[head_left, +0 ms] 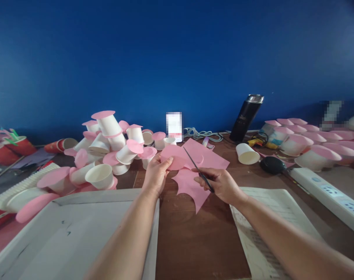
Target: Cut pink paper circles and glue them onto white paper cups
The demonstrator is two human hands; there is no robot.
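Observation:
Between thumb and fingers my left hand (157, 173) grips a rounded piece of pink paper (174, 156). My right hand (219, 182) is closed on dark scissors (205, 179), whose blades point up and to the left, close to the paper's right edge. Part of the scissor handles is hidden by my fingers. Below the blades lies a pink paper scrap (194, 186) with curved cutouts and pointed corners. Behind the hands a larger pink sheet (213, 153) rests on the brown table (191, 233).
White paper cups (101, 177) with pink paper tops are heaped at left; more pink-topped cups (317, 155) stand at right. A black bottle (247, 118) leans near the blue wall. A power strip (331, 194), a white cup (247, 154) and a lit phone (174, 126) are also there.

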